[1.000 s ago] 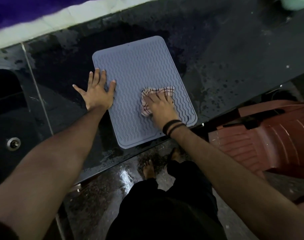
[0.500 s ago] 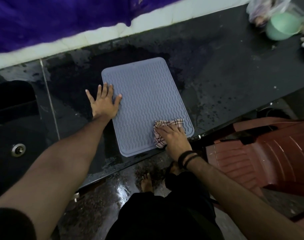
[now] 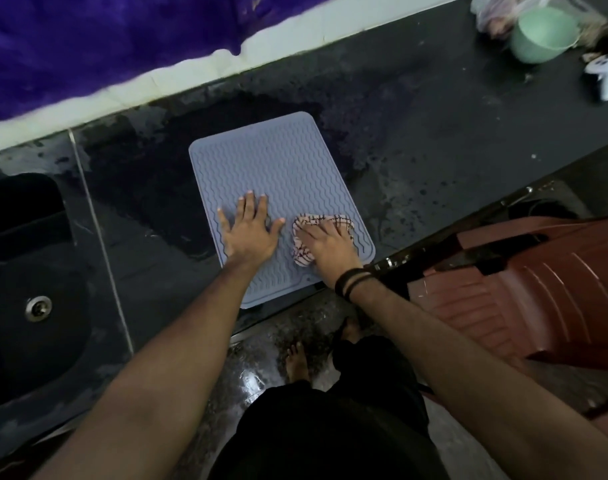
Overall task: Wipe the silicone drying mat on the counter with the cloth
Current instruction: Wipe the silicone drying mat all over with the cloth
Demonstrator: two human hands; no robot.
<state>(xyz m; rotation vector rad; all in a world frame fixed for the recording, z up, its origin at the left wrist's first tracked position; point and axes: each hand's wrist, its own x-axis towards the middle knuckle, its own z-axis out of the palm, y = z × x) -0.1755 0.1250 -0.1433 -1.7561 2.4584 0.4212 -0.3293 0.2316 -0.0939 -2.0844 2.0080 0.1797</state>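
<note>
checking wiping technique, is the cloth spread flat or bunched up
Bunched up: the cloth sits crumpled in folds under the right hand on the mat.

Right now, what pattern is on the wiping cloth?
Pale cloth with a dark checked grid, shown in the head view.

One mat, one cloth, two hands, one bowl, one chair

The right hand covers most of the checked cloth, so its full shape cannot be told. The sink is cut off at the left edge (drain visible). The brown plastic chair runs past the right edge. Clutter beside the green bowl is too blurred to name.
</note>
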